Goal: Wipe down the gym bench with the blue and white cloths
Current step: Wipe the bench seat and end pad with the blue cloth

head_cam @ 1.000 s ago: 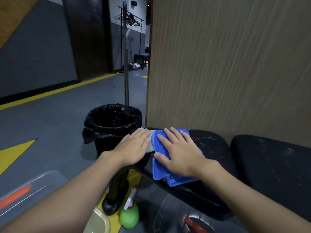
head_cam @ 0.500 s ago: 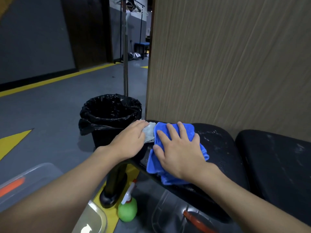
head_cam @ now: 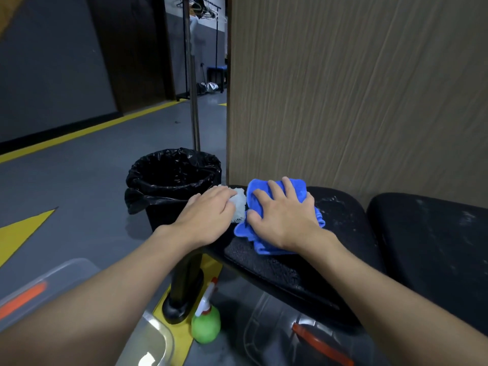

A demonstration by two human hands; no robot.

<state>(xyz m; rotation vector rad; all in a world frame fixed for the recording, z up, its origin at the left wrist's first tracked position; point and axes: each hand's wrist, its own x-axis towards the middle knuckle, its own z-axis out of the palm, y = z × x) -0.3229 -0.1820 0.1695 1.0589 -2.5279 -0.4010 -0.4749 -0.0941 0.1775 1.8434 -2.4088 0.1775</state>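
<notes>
flat: l hand (head_cam: 208, 216) white cloth (head_cam: 239, 204), r hand (head_cam: 286, 219) blue cloth (head_cam: 299, 186); bin (head_cam: 171, 178) maybe abuts bench (head_cam: 343, 217)

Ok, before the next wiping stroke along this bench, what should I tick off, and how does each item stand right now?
1. White cloth covered: ok, the left hand presses flat on the white cloth.
2. Blue cloth covered: ok, the right hand lies spread on the blue cloth.
3. Cloths on the surface: ok, both sit at the left end of the bench pad.
4. Pad clean: not ok, pale marks show right of the blue cloth.
5. Cloths damp: cannot tell.
6. Cleaner at hand: ok, the spray bottle stands on the floor below the pad.
</notes>
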